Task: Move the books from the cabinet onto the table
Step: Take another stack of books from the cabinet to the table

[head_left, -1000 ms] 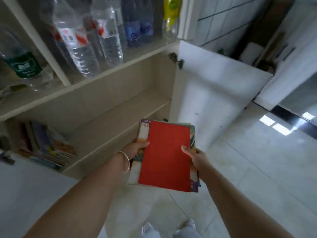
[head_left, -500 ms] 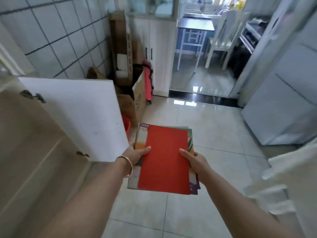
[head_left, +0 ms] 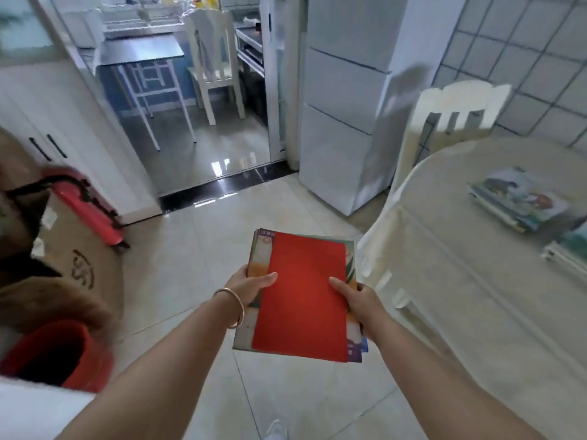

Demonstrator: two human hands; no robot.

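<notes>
I hold a flat stack of books (head_left: 301, 296), topped by a plain red cover, in front of me above the tiled floor. My left hand (head_left: 251, 285) grips its left edge, thumb on top, a bangle on the wrist. My right hand (head_left: 359, 300) grips its right edge. A round table (head_left: 460, 249) with a cream cloth stands to the right, its edge just beside the stack. On it lies another pile of books (head_left: 521, 198) at the far right. The cabinet is out of view.
A white chair (head_left: 454, 112) stands behind the table by the tiled wall. A white fridge (head_left: 343, 100) is straight ahead. Cardboard boxes (head_left: 76, 265), a red case (head_left: 85, 204) and a red bucket (head_left: 57, 357) crowd the left. A doorway ahead opens onto another room.
My view has swung right, from the open cabinet past its door to the table. The stack stays in both hands, held the same way.
</notes>
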